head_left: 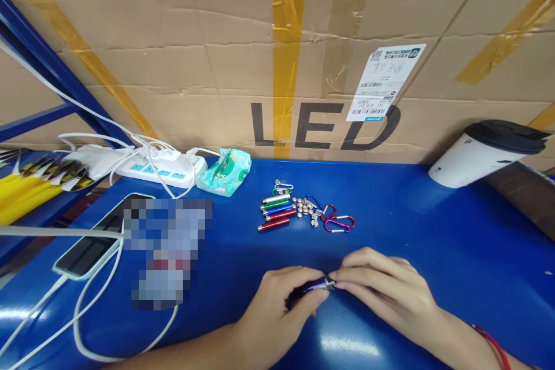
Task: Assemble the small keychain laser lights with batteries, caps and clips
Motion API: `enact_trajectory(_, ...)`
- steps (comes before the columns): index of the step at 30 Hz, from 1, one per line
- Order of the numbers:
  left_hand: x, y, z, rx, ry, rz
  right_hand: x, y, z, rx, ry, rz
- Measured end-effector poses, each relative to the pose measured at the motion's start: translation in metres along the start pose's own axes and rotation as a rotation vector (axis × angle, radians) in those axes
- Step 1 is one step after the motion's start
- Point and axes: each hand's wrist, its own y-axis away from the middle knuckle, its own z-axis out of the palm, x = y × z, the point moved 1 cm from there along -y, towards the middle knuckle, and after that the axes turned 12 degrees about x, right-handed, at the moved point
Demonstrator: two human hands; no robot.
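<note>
My left hand (277, 307) is closed round a slim purple metal tube (314, 286). The tube has a silver end and is partly hidden by the fingers. My right hand (388, 284) meets it from the right, thumb and fingertips pinched on the silver end. Whatever small part lies between those fingertips is hidden. Beyond my hands, several metal tubes (277, 213) in silver, green, blue and red lie in a row. Beside them are small round silver pieces (302, 206) in a loose heap, with coloured carabiner clips (337, 227) around it.
Left on the blue table (433, 231) are a phone (97, 237), a pixelated item (167, 254), white cables and a power strip (151, 170). A green tissue pack (225, 172) sits near the large cardboard box (208, 69). A lidded cup (474, 153) tilts at right.
</note>
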Motion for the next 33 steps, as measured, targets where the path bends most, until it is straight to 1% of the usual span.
enact_trajectory(20, -0.0005, 0.0009, 0.0002, -0.002, -0.004, -0.008, -0.0010, -0.0038, 0.0001, 0.006, 0.002, 0.003)
enact_trajectory(33, 0.0000, 0.0000, -0.0005, -0.003, -0.013, 0.011, -0.0018, -0.0036, -0.0001, 0.010, 0.006, 0.008)
